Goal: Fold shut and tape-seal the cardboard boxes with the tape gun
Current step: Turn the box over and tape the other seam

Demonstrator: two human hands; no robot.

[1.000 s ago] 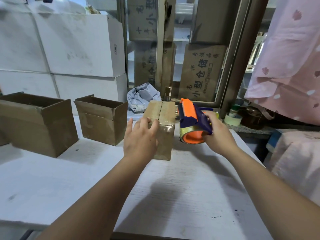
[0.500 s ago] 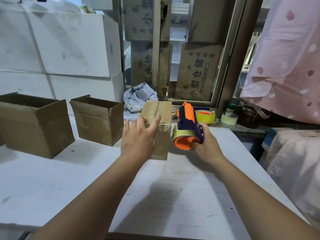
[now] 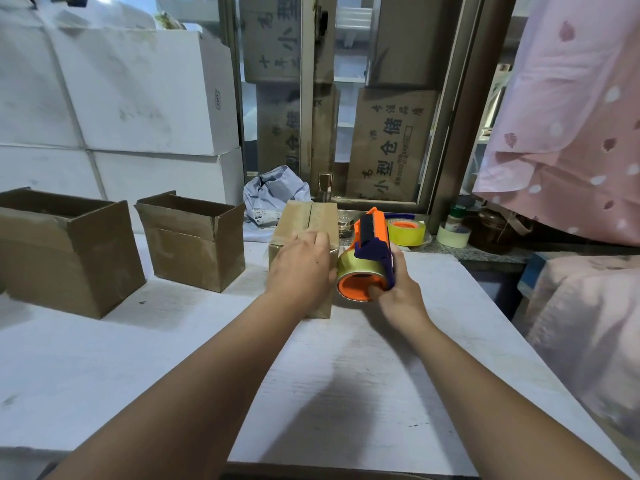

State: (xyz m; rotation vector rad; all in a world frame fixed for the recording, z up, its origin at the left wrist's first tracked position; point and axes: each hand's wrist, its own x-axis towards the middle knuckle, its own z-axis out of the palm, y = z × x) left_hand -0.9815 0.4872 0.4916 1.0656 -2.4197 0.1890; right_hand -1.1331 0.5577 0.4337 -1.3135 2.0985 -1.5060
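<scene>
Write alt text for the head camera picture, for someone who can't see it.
A person's left hand presses on a closed cardboard box on a white table while the right hand holds an orange and purple tape gun at its right side. Two open cardboard boxes stand to the left.

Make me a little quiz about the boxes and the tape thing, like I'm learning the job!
1. True or false: the right hand holds the tape gun.
2. What does the left hand do to the closed box? A rests on it; B lifts it in the air; C reaches inside it.
3. Missing word: the two brown boxes left of the closed box stand ____.
Key: 1 true; 2 A; 3 open.
</scene>
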